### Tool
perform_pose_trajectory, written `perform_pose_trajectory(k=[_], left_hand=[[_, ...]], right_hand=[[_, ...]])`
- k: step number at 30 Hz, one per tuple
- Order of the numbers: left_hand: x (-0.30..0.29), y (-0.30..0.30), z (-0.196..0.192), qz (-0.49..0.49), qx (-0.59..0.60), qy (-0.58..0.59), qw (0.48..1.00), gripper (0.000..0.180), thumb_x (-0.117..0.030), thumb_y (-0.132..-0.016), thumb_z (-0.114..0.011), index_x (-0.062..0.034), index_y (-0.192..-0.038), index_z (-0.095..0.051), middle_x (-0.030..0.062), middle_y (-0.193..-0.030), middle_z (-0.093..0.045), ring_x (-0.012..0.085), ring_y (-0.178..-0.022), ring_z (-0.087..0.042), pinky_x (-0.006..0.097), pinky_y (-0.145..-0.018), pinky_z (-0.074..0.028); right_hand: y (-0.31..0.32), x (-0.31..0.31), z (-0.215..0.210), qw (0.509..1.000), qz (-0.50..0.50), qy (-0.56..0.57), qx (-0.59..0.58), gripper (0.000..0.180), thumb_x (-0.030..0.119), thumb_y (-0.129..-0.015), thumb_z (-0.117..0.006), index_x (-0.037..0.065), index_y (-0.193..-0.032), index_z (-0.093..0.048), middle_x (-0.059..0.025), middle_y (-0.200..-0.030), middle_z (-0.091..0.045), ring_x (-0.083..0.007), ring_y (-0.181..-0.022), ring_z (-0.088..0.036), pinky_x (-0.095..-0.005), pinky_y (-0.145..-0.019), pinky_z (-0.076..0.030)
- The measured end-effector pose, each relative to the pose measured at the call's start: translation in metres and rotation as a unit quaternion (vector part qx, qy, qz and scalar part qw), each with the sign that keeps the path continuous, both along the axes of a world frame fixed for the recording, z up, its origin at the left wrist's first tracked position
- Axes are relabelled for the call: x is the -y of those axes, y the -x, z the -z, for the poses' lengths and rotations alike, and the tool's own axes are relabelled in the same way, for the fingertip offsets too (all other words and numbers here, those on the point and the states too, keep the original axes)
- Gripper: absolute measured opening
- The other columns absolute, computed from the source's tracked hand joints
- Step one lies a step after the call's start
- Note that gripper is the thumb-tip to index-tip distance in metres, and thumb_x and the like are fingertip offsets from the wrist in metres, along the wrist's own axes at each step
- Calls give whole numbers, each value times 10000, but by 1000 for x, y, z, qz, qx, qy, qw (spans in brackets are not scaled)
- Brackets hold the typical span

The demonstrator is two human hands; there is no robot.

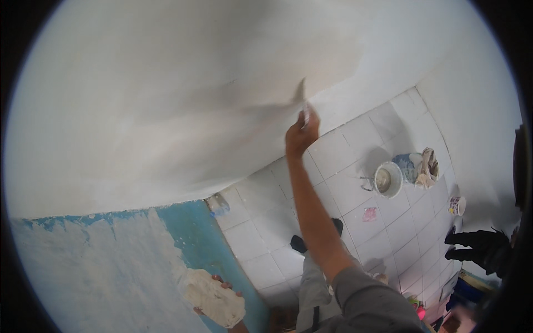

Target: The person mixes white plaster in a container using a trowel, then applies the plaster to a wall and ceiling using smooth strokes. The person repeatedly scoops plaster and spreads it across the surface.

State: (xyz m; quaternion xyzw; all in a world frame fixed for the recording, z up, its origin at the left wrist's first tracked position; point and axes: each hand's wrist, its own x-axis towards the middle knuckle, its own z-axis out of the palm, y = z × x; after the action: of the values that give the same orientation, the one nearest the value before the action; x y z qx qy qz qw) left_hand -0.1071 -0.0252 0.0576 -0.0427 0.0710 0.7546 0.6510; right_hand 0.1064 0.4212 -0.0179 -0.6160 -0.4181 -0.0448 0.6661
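My right arm reaches up to the white wall (183, 83), and my right hand (302, 131) is closed around the handle of a putty knife (300, 91). Its blade, a little blurred, is at the wall beside a beige, smoother-looking patch (327, 69). Low on the left, my left hand (225, 284) grips a flat board coated in cream putty (214, 299); fingertips curl over its edge, while the palm is hidden. Behind that board lies a blue surface (191, 227), partly covered with streaky white coating (105, 266).
On the white tiled floor (350, 191) stand a bucket of pale mix (388, 180) and a blue-white bucket with a cloth (427, 166) over it. A small tub (457, 206) sits farther right, near another person's dark-clothed legs (477, 244). A clear plastic container (218, 205) lies by the wall corner.
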Motion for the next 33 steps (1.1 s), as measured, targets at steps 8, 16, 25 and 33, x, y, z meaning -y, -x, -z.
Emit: perform_pose_trajectory(k=[8,16,25,33], left_hand=[[-11,29,-11,14,-12,1,1000,976,-428,-728,-812,-94,-1439,-233,101,-1406,-368,324,-1312,-379,670,-1010,-299],[-5,40,6,22,1,9,1000,955,-423,-725,-812,-96,-1427,-252,119,-1384,-386,327,-1308,-386,674,-1017,-303],[-12,35,2,17,9,18,1000,967,-439,-730,-797,-95,-1442,-239,111,-1379,-379,331,-1290,-388,669,-1010,-300],[-4,38,10,19,5,-2,1000,972,-424,-720,-819,-93,-1436,-252,108,-1415,-365,324,-1313,-379,672,-1011,-294]], right_hand=[[68,69,25,988,-150,34,-11,258,-38,-867,-624,35,-1107,-682,-130,-1036,-690,-295,-970,-668,-352,-824,-530],[-98,-34,46,998,-11,19,-59,302,167,-956,-558,-78,-1121,-623,-245,-1037,-672,-367,-948,-660,-418,-828,-508],[52,55,69,985,-157,39,-67,222,42,-868,-607,-3,-1080,-652,-182,-1045,-664,-363,-952,-653,-414,-828,-520],[109,-5,32,998,37,52,-6,507,-123,-776,-552,-44,-1277,-574,-192,-1221,-526,-320,-1151,-542,-369,-871,-516]])
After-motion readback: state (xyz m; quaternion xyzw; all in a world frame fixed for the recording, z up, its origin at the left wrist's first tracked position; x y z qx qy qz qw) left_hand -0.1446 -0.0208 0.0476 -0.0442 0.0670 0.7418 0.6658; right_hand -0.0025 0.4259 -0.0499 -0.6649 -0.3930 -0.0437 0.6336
